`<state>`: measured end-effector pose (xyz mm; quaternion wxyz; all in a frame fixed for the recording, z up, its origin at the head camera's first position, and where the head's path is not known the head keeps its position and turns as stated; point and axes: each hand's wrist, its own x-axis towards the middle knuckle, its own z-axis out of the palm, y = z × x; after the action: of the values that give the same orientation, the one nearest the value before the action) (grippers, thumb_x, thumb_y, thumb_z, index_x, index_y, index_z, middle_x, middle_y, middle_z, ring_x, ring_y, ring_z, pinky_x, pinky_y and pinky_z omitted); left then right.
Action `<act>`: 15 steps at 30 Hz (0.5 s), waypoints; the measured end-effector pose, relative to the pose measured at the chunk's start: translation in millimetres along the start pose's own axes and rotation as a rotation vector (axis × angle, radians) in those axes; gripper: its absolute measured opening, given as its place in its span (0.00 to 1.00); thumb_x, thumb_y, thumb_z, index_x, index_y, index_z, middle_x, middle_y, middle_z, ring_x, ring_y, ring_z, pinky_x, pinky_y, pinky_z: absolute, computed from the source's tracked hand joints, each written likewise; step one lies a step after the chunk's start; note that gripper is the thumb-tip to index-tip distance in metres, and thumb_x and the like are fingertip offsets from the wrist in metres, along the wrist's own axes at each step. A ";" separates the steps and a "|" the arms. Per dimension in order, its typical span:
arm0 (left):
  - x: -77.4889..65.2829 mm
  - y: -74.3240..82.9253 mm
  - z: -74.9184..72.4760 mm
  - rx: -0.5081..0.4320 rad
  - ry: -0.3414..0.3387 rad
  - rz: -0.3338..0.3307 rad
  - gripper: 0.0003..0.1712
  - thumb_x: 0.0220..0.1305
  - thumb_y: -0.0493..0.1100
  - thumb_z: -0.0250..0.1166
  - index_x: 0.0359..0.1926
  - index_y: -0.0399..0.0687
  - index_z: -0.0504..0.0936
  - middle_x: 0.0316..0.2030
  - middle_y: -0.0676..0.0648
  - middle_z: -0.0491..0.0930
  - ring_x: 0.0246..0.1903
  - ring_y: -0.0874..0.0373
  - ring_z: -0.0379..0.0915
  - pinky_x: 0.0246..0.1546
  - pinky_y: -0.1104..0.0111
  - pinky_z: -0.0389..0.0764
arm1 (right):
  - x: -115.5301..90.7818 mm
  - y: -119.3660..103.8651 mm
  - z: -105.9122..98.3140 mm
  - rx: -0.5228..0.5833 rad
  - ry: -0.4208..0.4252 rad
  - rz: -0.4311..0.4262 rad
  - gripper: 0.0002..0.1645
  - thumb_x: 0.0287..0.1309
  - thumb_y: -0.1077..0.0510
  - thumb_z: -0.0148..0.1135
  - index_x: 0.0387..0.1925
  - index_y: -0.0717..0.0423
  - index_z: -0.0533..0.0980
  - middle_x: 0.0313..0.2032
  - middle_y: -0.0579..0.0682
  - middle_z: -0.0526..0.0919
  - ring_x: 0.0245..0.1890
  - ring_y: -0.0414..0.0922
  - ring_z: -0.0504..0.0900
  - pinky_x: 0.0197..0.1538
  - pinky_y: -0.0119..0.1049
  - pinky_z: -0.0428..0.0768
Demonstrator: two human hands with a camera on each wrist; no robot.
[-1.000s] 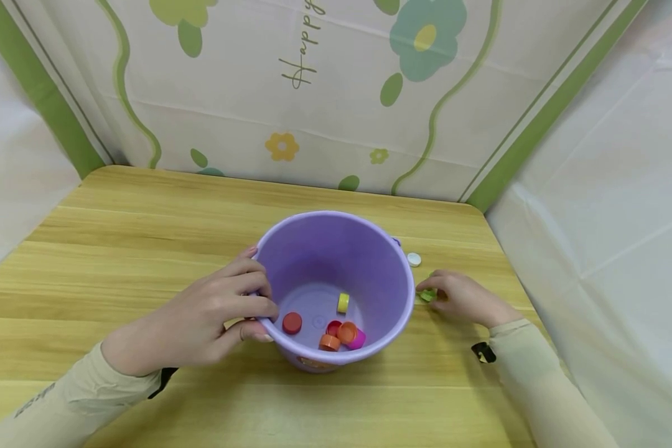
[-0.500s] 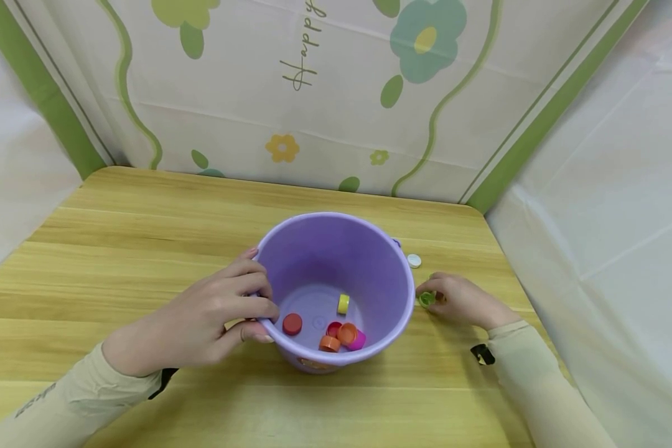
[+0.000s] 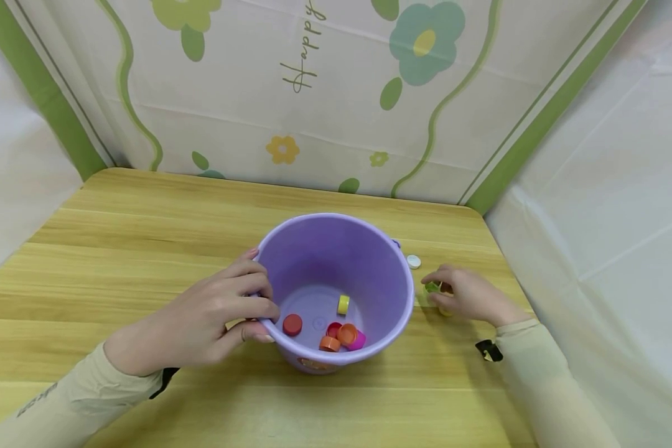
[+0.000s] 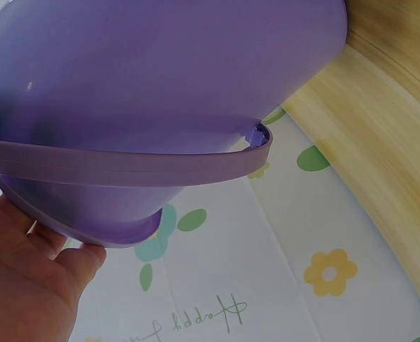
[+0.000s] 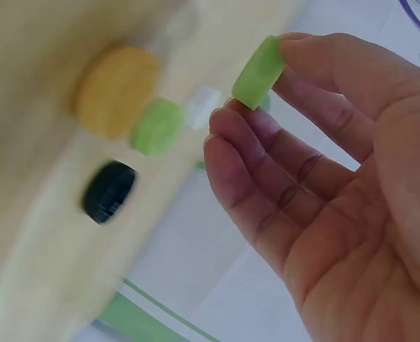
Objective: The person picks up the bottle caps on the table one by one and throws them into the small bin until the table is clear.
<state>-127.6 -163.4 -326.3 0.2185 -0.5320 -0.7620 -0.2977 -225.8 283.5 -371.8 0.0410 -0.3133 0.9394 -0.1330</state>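
My left hand (image 3: 213, 311) grips the near-left rim of a purple bucket (image 3: 336, 249), thumb outside and fingertips over the edge. In the left wrist view the bucket's wall fills the top, its strap-like handle (image 4: 124, 165) crossing in front. Several plastic bottle caps lie on the bucket floor: a red cap (image 3: 292, 324), a yellow cap (image 3: 343, 303), an orange cap (image 3: 329, 343) and a magenta cap (image 3: 358, 340) among them. Right of the bucket, my right hand (image 3: 467, 295) pinches a light green bottle cap (image 5: 259, 73) between thumb and fingertips, raised over the wooden table.
Beyond the right hand, the right wrist view has a yellow-orange cap (image 5: 117, 92), a second green cap (image 5: 157, 128), a white cap (image 5: 202, 107) and a black cap (image 5: 110, 191) on the table. A patterned cloth (image 3: 336, 112) hangs behind the table's far edge.
The right hand, fingertips at a green cap on the table a moment ago, has lifted the cap and shifted slightly right. The left hand and bucket have stayed put.
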 end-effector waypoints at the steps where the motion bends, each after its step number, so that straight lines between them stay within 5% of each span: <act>1: 0.2 0.0 -0.1 0.001 -0.001 -0.001 0.16 0.73 0.55 0.54 0.38 0.52 0.82 0.35 0.54 0.73 0.45 0.56 0.67 0.70 0.46 0.55 | 0.0 -1.3 -3.6 0.001 0.011 -0.008 0.15 0.58 0.62 0.69 0.47 0.62 0.82 0.34 0.44 0.79 0.31 0.37 0.75 0.34 0.34 0.79; 15: 1.5 -1.9 2.3 0.013 0.051 0.052 0.18 0.74 0.55 0.52 0.37 0.52 0.82 0.35 0.55 0.73 0.43 0.55 0.68 0.70 0.47 0.56 | 2.7 -28.7 -59.0 -0.118 0.278 -0.224 0.17 0.50 0.69 0.73 0.44 0.58 0.83 0.36 0.47 0.80 0.30 0.40 0.76 0.31 0.34 0.79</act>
<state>-130.0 -161.3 -327.4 0.2488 -0.5425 -0.7440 -0.3003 -220.9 273.1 -307.1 -0.1228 -0.3966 0.9013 -0.1233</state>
